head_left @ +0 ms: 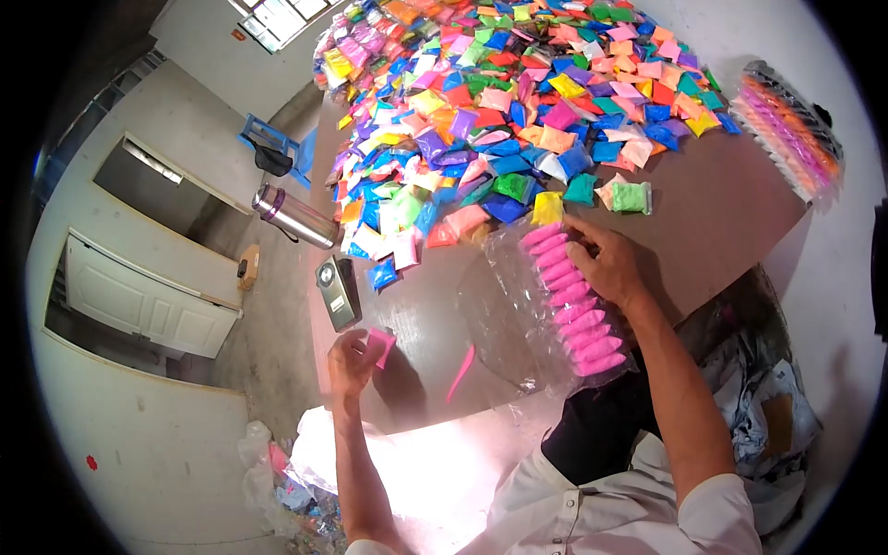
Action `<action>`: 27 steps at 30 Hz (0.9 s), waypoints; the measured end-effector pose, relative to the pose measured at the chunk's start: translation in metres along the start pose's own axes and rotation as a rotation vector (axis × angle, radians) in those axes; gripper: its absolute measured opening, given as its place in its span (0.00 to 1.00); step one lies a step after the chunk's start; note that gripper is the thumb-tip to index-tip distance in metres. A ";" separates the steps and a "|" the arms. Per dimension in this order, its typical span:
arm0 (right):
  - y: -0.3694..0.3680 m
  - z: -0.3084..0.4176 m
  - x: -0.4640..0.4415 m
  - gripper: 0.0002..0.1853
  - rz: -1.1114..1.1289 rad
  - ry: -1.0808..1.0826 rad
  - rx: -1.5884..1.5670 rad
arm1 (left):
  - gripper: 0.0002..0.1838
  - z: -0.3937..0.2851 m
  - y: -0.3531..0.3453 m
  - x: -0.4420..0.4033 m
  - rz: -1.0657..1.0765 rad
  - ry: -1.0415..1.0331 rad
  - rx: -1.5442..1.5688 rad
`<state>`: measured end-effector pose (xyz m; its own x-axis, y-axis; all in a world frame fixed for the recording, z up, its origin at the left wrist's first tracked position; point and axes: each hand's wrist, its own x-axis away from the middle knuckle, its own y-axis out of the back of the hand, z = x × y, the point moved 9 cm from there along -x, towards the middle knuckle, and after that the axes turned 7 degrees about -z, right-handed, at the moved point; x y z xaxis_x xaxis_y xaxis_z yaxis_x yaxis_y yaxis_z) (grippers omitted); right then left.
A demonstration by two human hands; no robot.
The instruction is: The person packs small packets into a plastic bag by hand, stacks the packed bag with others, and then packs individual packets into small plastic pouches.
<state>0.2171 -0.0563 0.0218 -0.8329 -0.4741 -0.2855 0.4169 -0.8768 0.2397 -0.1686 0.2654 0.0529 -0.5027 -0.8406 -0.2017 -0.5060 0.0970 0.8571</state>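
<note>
My left hand [350, 367] is closed on a small pink packet [380, 347], held just over the front left of the brown table. My right hand [606, 264] rests at the upper right edge of a clear plastic bag [507, 305], its fingers on the upper packets. Inside the bag, a column of several pink packets [581, 319] runs down the right side. Between my left hand and the bag, a thin pink strip [461, 373] lies on the table.
A large heap of coloured packets [518, 111] covers the back of the table [731, 199]. A steel flask [294, 216] and a dark phone-like device [339, 294] are at the left. Bundled packets [786, 134] lie at the right, and a blue chair [301, 153] stands beyond.
</note>
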 end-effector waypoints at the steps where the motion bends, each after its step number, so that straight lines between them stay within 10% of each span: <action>1: -0.001 -0.001 0.000 0.24 0.000 -0.001 -0.001 | 0.21 0.009 -0.001 0.001 0.000 0.000 -0.001; 11: -0.001 -0.007 0.000 0.23 -0.013 -0.002 -0.038 | 0.16 -0.086 -0.018 0.024 0.186 0.077 0.746; 27: 0.005 0.012 -0.001 0.20 -0.037 0.090 0.042 | 0.10 -0.176 -0.173 -0.009 0.144 0.144 1.104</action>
<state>0.2157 -0.0588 0.0340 -0.8106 -0.4488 -0.3763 0.3695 -0.8903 0.2660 0.0468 0.1624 -0.0101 -0.5570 -0.8304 -0.0163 -0.8296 0.5572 -0.0367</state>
